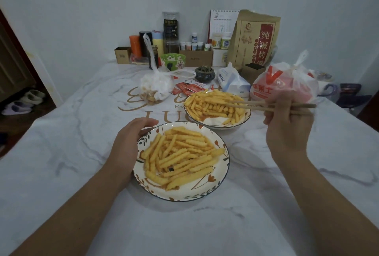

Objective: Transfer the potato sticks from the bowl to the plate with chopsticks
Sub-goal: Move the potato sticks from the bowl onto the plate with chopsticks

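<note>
Pick phase: the right hand (287, 124) grips a pair of long wooden chopsticks (266, 105) near their far ends, fingers curled round them, tips reaching left into the farther dish. That farther dish, a shallow white ceramic bowl with a leaf-pattern rim (245, 119), holds a heap of crinkle-cut yellow potato sticks (213, 105) with some red sauce smear on its bare near side. The chopstick tips sit among the sticks at the heap's right side, close together; whether they pinch one stick or only touch the heap cannot be told from this view. The left hand (131, 139) rests with relaxed fingers against the left rim of the nearer dish, a round white ceramic plate with orange flower and leaf print (207, 193), steadying it, holding nothing. The plate already carries a good pile of the same potato sticks, so the task looks roughly halfway, with plenty left in the bowl. Both dishes stand near each other on the white marble-look surface (61, 173), bowl behind and right of plate. Next move likely calls for closing the tips on one or a few sticks, lifting clear of the bowl rim, swinging toward the person and left over the plate, then parting the tips to drop. Risk: crinkle sticks slip if the pinch is loose.
</note>
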Available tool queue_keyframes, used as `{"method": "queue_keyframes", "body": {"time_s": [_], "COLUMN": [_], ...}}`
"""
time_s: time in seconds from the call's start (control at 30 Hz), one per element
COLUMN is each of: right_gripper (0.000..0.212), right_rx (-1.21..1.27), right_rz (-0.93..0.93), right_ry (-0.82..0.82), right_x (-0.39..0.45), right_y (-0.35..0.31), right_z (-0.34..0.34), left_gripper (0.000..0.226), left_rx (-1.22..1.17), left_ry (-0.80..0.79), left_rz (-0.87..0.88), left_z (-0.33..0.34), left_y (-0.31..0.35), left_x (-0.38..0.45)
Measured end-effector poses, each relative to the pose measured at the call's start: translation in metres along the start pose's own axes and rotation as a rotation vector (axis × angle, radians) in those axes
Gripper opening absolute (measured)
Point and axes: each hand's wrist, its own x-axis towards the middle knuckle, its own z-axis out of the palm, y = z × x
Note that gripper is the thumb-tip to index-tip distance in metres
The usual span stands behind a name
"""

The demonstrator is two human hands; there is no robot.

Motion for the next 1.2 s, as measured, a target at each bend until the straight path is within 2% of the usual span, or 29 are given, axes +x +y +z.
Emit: {"method": "queue_keyframes", "body": {"time_s": [0.17, 0.27, 0.37, 0.5, 0.7, 0.87, 0.97, 1.07, 1.2], "right_gripper": [0.052, 0.061, 0.052, 0.053, 0.059, 0.052, 0.057, 0.054, 0.047], "right_rx": [0.263, 0.395, 0.454, 0.414, 0.340, 0.465, 0.428, 0.212, 0.029], "right_rz": [0.192, 0.322, 0.401, 0.346, 0.323, 0.394, 0.427, 0.295, 0.113], "right_ry": [0.046, -0.035, -0.135, -0.250, -0.278, -0.213, -0.079, 0.021, -0.028], "right_x": [-0.003, -0.006, -0.011, -0.014, -0.011, -0.002, 0.000, -0.002, -0.002], "right_y": [-0.024, -0.035, -0.037, -0.034, -0.026, -0.032, -0.030, -0.026, -0.019], "right_z": [-0.001, 0.003, 0.005, 0.003, 0.002, -0.004, -0.004, -0.003, -0.005], "left_gripper": [0.029, 0.032, 0.036, 0.034, 0.035, 0.032, 0.029, 0.030, 0.030], "left_rx": [-0.050, -0.106, -0.133, -0.128, -0.110, -0.105, -0.073, -0.015, 0.034], "left_ry": [-0.001, -0.005, -0.010, -0.012, -0.019, -0.021, -0.019, -0.020, -0.024], "left_rz": [-0.029, -0.049, -0.054, -0.063, -0.059, -0.060, -0.046, -0.020, 0.013], "left_z": [-0.002, -0.004, -0.004, -0.005, -0.005, -0.004, -0.004, -0.003, -0.003], "left_y": [-0.001, -0.001, -0.001, -0.001, -0.001, 0.000, 0.001, 0.000, -0.001], "left_x": [0.001, 0.001, 0.000, 0.001, 0.002, 0.000, 0.001, 0.000, 0.002]}}
